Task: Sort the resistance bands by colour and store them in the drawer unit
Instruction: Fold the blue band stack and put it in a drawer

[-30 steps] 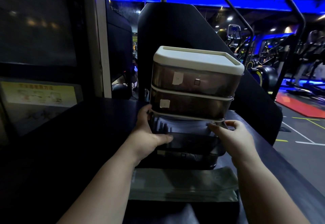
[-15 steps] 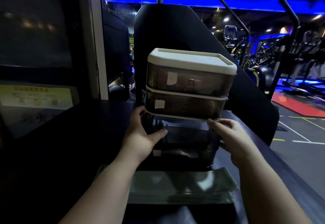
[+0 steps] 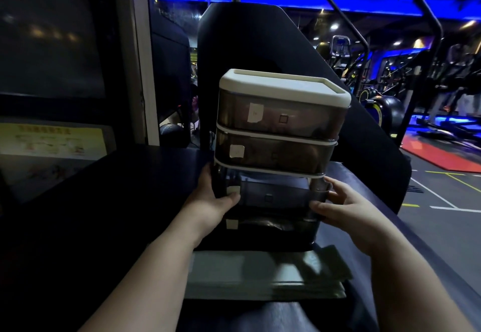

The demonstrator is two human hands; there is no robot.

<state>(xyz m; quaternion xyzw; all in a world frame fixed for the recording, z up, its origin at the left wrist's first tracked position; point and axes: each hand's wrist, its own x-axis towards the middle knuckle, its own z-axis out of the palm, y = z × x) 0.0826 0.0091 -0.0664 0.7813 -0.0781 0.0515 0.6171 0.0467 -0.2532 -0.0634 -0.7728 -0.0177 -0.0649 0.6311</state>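
Note:
A stacked drawer unit (image 3: 283, 89) with smoky see-through drawers and a white lid stands on a dark padded bench. Its third drawer (image 3: 273, 196) sits almost flush with the frame. My left hand (image 3: 210, 201) grips that drawer's left corner, thumb on the front beside a small white label. My right hand (image 3: 346, 209) holds the drawer's right corner, fingers curled round the side. A stack of flat grey-green resistance bands (image 3: 260, 274) lies on the bench just in front of the unit, between my forearms.
The dark bench (image 3: 117, 214) stretches left and right of the unit. A black machine panel (image 3: 247, 45) rises right behind it. A pillar and a yellow poster (image 3: 52, 141) are at the left. Gym floor with machines lies to the right.
The third drawer, pulled out a second ago, has slid back into the unit. Both hands have moved in with it and stay on its corners.

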